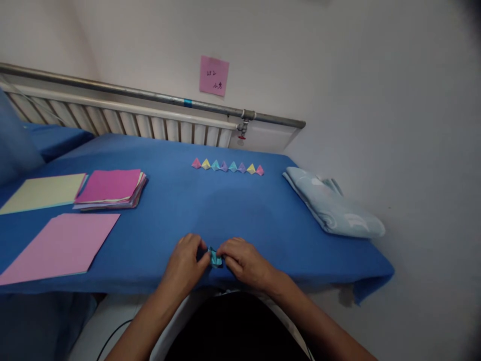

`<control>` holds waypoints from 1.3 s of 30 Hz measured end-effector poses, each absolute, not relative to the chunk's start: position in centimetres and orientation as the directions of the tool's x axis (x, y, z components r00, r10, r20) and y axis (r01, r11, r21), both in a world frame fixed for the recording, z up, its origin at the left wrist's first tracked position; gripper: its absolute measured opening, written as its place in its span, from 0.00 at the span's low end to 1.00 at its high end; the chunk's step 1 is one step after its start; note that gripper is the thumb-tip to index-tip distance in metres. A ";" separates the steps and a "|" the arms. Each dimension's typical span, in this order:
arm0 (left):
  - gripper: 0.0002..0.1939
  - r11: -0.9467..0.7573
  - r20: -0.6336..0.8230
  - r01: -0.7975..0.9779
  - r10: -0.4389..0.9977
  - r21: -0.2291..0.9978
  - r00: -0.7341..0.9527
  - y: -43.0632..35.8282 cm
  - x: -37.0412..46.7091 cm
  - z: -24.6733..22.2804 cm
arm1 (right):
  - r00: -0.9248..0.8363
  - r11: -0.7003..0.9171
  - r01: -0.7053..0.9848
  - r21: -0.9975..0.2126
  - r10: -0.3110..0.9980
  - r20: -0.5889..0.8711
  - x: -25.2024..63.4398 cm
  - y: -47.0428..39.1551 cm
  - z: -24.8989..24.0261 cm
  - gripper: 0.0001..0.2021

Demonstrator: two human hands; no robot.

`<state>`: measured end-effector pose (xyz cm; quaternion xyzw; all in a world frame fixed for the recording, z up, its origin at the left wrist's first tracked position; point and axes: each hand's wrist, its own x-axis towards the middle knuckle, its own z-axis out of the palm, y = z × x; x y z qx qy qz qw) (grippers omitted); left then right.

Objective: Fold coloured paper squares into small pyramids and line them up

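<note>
Near the front edge of the blue-covered table point(169, 200), a small folded piece of teal paper point(215, 257) sits between my two hands. My left hand point(188, 260) pinches its left side with thumb and forefinger. From the right, my right hand point(242, 258) grips the paper's other side, its fingers curled. Creases and a raised fold show on the paper, but the fingertips cover its edges. Farther back lies a row of several small folded paper shapes point(224, 166) in pink, yellow, teal and purple.
On the left lie a stack of coloured paper point(110, 185), yellow sheets point(45, 191) and large pink sheets point(62, 245). A folded light-blue cloth point(332, 203) rests at the right. Behind the table are a radiator point(143, 124) and a pipe point(150, 98); a pink note point(214, 75) hangs on the wall.
</note>
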<state>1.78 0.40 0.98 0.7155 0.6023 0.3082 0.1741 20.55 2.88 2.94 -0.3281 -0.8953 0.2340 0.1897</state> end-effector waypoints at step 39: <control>0.09 -0.027 -0.115 0.918 0.990 0.397 0.079 1.8 2.0 4.2 | -0.549 0.521 0.715 -0.465 0.831 0.087 17.1 4.4 2.8 0.06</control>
